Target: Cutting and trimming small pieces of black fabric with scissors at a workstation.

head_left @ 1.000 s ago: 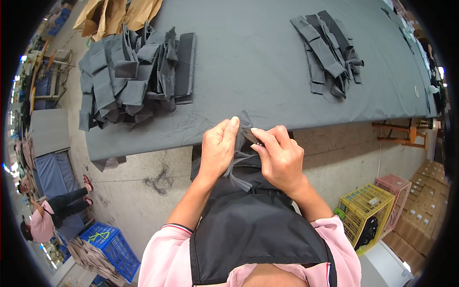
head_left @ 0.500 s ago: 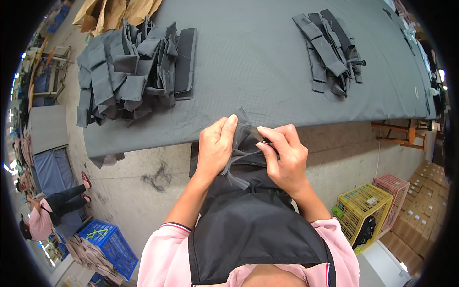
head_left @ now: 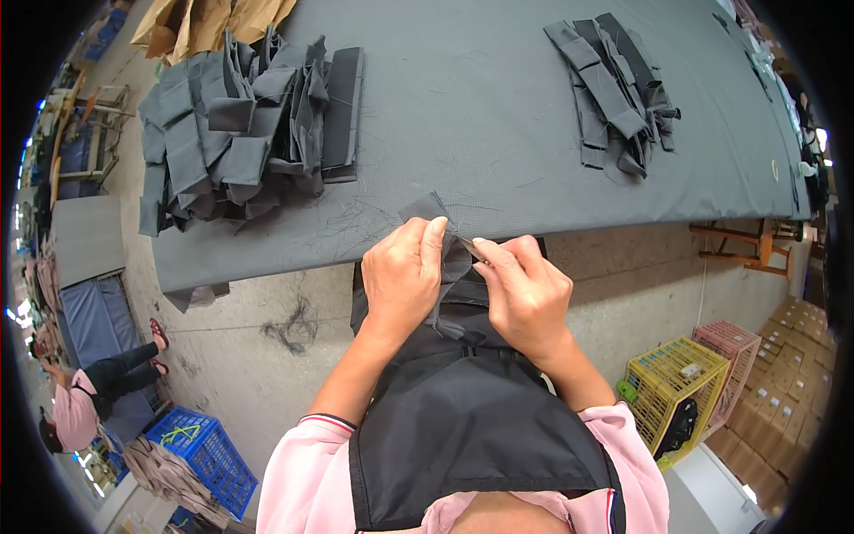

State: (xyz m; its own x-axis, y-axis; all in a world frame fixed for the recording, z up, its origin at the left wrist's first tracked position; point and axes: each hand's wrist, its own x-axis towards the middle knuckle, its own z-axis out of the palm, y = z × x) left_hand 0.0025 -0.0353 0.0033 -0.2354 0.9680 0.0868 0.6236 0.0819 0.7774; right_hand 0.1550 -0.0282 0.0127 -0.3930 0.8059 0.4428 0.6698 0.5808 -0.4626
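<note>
A dark grey strip of cloth [head_left: 456,259] hangs at the table's near edge, its upper end [head_left: 425,207] lying over the cloth-covered top. My left hand [head_left: 402,271] is closed on this strip, thumb pointing up. Right beside it, my right hand [head_left: 528,289] pinches a small dark pointed tool [head_left: 470,245] between thumb and forefinger, its tip against the strip. The fingers hide most of the tool, so its kind cannot be made out. Loose frayed threads hang below the hands in front of my black apron [head_left: 480,427].
A large pile of grey cloth strips [head_left: 222,125] lies on the table [head_left: 445,107] at left, a smaller pile [head_left: 614,93] at right. Brown paper [head_left: 213,22] sits far left. Yellow crate [head_left: 676,392], blue crate [head_left: 209,458], cartons [head_left: 774,400] and a person [head_left: 84,400] are around.
The strip has shifted, and its upper end now sticks out left above my left hand. My right hand has moved slightly left and down, closer to the left hand.
</note>
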